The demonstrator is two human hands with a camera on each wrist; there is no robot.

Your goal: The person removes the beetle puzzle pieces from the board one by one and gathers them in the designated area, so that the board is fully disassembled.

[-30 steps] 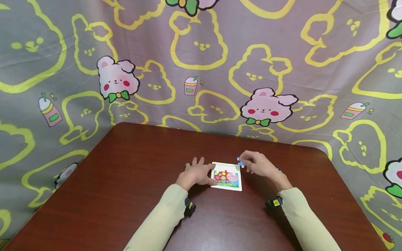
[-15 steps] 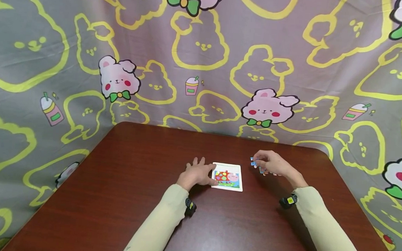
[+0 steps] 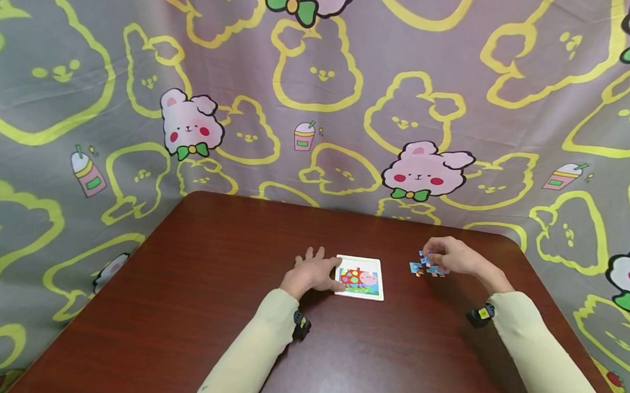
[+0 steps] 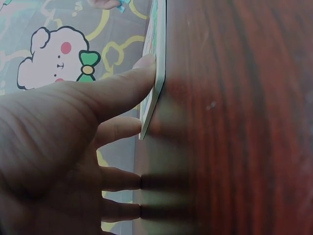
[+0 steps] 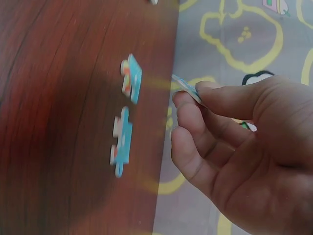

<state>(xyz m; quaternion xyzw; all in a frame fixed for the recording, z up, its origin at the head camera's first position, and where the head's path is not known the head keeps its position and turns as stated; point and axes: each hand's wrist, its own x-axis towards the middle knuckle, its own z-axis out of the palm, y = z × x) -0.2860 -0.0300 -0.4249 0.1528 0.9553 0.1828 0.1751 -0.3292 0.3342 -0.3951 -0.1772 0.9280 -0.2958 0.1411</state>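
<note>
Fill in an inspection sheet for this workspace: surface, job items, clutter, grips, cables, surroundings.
Surface: table, dark red-brown wood grain, light sheen toward the near edge.
Job items: white puzzle tray, picture filling its lower part, blank strip along the top; at least two loose pieces lying on the table; one held piece.
Clutter: nothing seen.
Left grip: bare hand, fingers spread, thumb and forefinger touching the tray's left side.
Right grip: bare hand, pinching the held piece off the table.
Cables: nothing seen.
Surroundings: cartoon-print curtain behind the table and at both sides.
</note>
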